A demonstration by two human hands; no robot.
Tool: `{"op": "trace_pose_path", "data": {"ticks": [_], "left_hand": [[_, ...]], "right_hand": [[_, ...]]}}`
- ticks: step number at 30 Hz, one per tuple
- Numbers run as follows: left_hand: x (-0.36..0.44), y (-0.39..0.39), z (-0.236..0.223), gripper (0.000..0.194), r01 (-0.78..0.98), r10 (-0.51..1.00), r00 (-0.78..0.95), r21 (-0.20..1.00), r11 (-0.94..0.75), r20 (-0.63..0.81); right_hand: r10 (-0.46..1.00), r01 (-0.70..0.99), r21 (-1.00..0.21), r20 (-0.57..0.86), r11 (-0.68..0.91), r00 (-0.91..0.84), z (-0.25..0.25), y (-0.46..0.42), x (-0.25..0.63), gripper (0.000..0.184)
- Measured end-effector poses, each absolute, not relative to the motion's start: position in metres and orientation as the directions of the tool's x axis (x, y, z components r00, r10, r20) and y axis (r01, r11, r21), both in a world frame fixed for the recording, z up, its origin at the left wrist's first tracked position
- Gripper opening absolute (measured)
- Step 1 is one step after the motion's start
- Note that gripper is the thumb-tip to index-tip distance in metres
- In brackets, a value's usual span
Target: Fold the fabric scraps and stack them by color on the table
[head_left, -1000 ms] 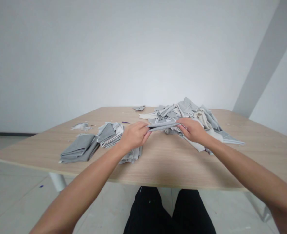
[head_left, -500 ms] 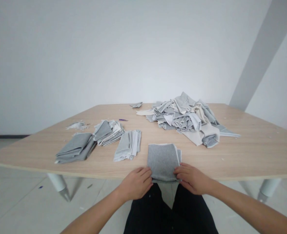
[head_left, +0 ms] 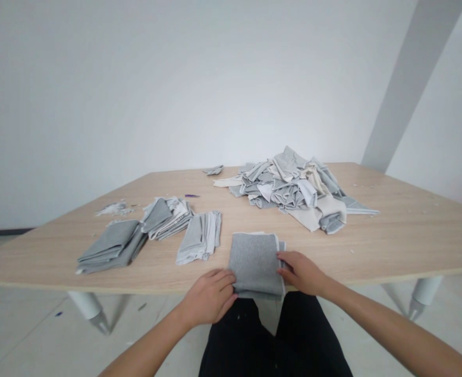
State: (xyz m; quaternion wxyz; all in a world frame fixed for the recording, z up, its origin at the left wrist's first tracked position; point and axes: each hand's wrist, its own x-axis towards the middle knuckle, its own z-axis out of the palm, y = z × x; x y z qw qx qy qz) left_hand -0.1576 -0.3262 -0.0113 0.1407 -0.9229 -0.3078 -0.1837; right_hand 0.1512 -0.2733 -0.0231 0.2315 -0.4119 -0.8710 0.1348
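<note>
A folded grey cloth (head_left: 255, 262), roughly square with pale edges, lies at the front edge of the table, its near side slightly past the edge. My left hand (head_left: 211, 294) is closed on its near left corner, thumb below and fingers on top. On the opposite side my right hand (head_left: 302, 273) pinches the right edge between thumb and fingers. To the left lie a small stack of light grey cloth pieces (head_left: 200, 235), a fanned stack of grey and white pieces (head_left: 168, 217) and a thicker folded grey stack (head_left: 111, 246).
A loose heap of grey and cream cloth scraps (head_left: 289, 186) covers the table's back right. A purple pen-like item (head_left: 192, 196), a small grey scrap (head_left: 213, 170) and white shreds (head_left: 115, 209) lie further back and left. The wooden table (head_left: 404, 241) backs onto a wall.
The cloth came down from mid-air, stretched between both hands, to lie flat at the table's front edge. Since then my right hand has shifted up along its right edge.
</note>
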Motion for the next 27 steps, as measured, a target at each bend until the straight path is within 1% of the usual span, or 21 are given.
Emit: {"op": "trace_pose_path", "data": {"ticks": [3,5,6,9,10,11,12,13,15,17,18,19,20,21,22,23,24,25,26,27], "left_hand": [[-0.163,-0.324,-0.010,0.014,0.680,0.587,0.689,-0.099,-0.726,0.424],[-0.160,-0.325,-0.009,0.009,0.720,0.641,0.651,-0.064,-0.690,0.407],[-0.156,-0.325,-0.008,0.013,0.734,0.661,0.637,-0.051,-0.677,0.396],[-0.133,-0.326,-0.003,0.052,0.762,0.702,0.616,-0.043,-0.646,0.359],[-0.123,-0.326,-0.001,0.062,0.767,0.712,0.615,-0.046,-0.640,0.341],[-0.112,-0.325,0.001,0.066,0.770,0.720,0.615,-0.047,-0.637,0.320],[-0.101,-0.323,0.003,0.066,0.767,0.724,0.622,-0.045,-0.640,0.298],[-0.091,-0.321,0.005,0.061,0.757,0.721,0.635,-0.038,-0.652,0.277],[-0.076,-0.314,0.008,0.039,0.736,0.716,0.658,-0.001,-0.676,0.235],[-0.071,-0.304,0.011,0.023,0.772,0.771,0.596,0.103,-0.627,0.223],[-0.073,-0.298,0.011,0.020,0.806,0.822,0.516,0.187,-0.561,0.241],[-0.076,-0.291,0.012,0.021,0.826,0.872,0.406,0.298,-0.478,0.273],[-0.081,-0.284,0.013,0.023,0.811,0.912,0.270,0.438,-0.389,0.310],[-0.088,-0.277,0.013,0.024,0.738,0.932,0.111,0.600,-0.309,0.344],[-0.095,-0.270,0.013,0.024,0.608,0.934,-0.054,0.754,-0.249,0.352],[-0.102,-0.264,0.013,0.025,0.452,0.921,-0.205,0.867,-0.210,0.330],[-0.109,-0.259,0.013,0.027,0.311,0.901,-0.321,0.931,-0.191,0.292],[-0.116,-0.255,0.013,0.029,0.208,0.880,-0.403,0.961,-0.182,0.253],[-0.123,-0.252,0.013,0.032,0.153,0.862,-0.452,0.972,-0.181,0.231],[-0.129,-0.250,0.014,0.034,0.137,0.851,-0.474,0.973,-0.184,0.227]], "right_hand": [[0.781,0.676,-0.391,0.306,0.624,-0.544,-0.027,-0.273,0.149,0.039],[0.782,0.697,-0.354,0.312,0.623,-0.540,-0.030,-0.275,0.147,0.039],[0.782,0.707,-0.337,0.312,0.622,-0.540,-0.031,-0.276,0.146,0.039],[0.784,0.724,-0.303,0.299,0.619,-0.545,-0.034,-0.278,0.144,0.040],[0.787,0.729,-0.301,0.294,0.615,-0.543,-0.035,-0.279,0.144,0.040],[0.792,0.734,-0.302,0.291,0.609,-0.537,-0.036,-0.279,0.144,0.040],[0.798,0.740,-0.304,0.289,0.600,-0.529,-0.037,-0.278,0.144,0.040],[0.804,0.745,-0.307,0.287,0.593,-0.522,-0.038,-0.278,0.144,0.040],[0.812,0.751,-0.313,0.285,0.582,-0.510,-0.039,-0.276,0.145,0.040],[0.821,0.758,-0.320,0.287,0.568,-0.494,-0.041,-0.273,0.147,0.042],[0.825,0.763,-0.321,0.288,0.561,-0.486,-0.042,-0.272,0.147,0.044],[0.831,0.770,-0.320,0.291,0.552,-0.474,-0.042,-0.271,0.148,0.047],[0.835,0.778,-0.316,0.295,0.543,-0.463,-0.042,-0.271,0.147,0.049],[0.839,0.787,-0.308,0.300,0.536,-0.454,-0.042,-0.271,0.146,0.052],[0.841,0.794,-0.297,0.303,0.531,-0.449,-0.041,-0.272,0.144,0.055],[0.841,0.799,-0.286,0.305,0.529,-0.448,-0.040,-0.273,0.141,0.057],[0.838,0.800,-0.277,0.305,0.533,-0.453,-0.039,-0.275,0.137,0.059],[0.832,0.795,-0.269,0.302,0.543,-0.466,-0.037,-0.277,0.131,0.060],[0.822,0.785,-0.264,0.297,0.560,-0.486,-0.036,-0.279,0.125,0.061],[0.809,0.771,-0.261,0.293,0.581,-0.510,-0.034,-0.281,0.118,0.062]]}}
